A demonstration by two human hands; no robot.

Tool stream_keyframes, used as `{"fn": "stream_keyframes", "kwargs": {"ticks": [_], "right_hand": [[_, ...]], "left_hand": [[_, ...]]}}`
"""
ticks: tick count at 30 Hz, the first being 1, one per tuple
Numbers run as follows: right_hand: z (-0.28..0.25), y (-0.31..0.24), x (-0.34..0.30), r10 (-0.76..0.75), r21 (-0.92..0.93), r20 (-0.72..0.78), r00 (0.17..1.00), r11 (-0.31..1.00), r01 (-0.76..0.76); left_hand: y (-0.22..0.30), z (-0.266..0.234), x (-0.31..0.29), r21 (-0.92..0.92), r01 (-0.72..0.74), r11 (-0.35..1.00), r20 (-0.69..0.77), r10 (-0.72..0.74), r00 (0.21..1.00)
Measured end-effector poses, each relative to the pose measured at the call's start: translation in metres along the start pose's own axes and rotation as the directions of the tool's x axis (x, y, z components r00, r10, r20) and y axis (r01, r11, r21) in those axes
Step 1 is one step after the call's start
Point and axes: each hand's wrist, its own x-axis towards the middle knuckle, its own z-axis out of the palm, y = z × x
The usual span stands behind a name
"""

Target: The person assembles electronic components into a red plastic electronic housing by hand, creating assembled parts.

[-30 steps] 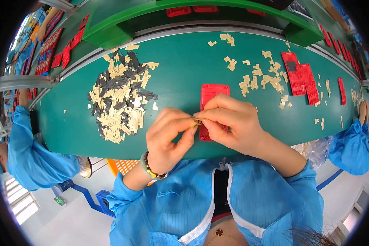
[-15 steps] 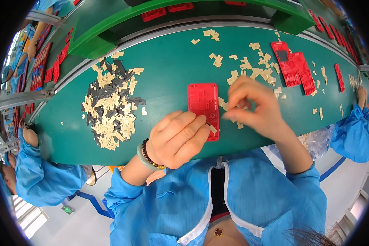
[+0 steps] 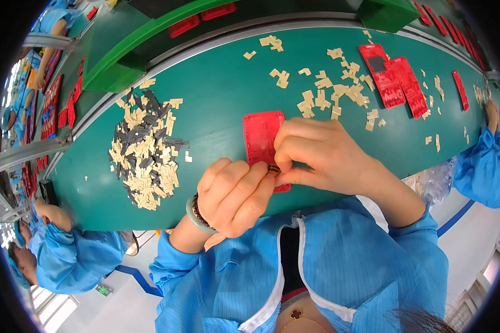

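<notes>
Cannot make out the dark piece (image 3: 273,168) between left hand (image 3: 234,194) and right hand (image 3: 323,152), nor see the whole red casing (image 3: 261,133) beneath.

I can read no words or numbers here. Off to my left, a small green sign (image 3: 104,289) is too tiny to read.

At the fingertips of our left hand (image 3: 231,195) we are holding a small dark piece (image 3: 273,168) with lighter bands, mostly hidden, just beside the fingertips of our right hand (image 3: 323,152). Beneath, we are seeing a rectangular red plastic casing (image 3: 260,133) lying flat, moulded side up, lengthwise away from us, its nearer part largely covered.
</notes>
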Motion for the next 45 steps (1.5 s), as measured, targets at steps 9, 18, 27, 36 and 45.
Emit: {"fn": "stream_keyframes", "kwargs": {"ticks": [9, 18, 27, 36, 45], "right_hand": [[-0.008, -0.001, -0.014, -0.055, -0.038, -0.013, 0.998, 0.998, 0.054], [0.012, -0.014, -0.012, 0.060, -0.366, -0.229, 0.972, 0.919, -0.144], [0.022, 0.021, -0.001, 0.593, 0.352, -0.194, 0.782, 0.786, -0.508], [0.041, 0.028, 0.013, 0.643, 0.275, 0.084, 0.761, 0.719, -0.638], [0.036, 0.030, 0.015, 0.641, 0.251, 0.125, 0.757, 0.718, -0.649]], "left_hand": [[0.002, -0.004, 0.007, 0.044, 0.047, 0.998, 0.045, -0.049, 0.998], [-0.005, 0.007, 0.013, -0.336, 0.552, 0.763, 0.286, -0.476, 0.832], [0.023, 0.011, -0.037, 0.011, 0.443, 0.897, 0.458, -0.398, 0.795], [0.052, 0.019, -0.051, 0.053, 0.558, 0.828, 0.349, -0.539, 0.767], [0.051, 0.020, -0.052, 0.030, 0.577, 0.816, 0.361, -0.547, 0.755]]}}
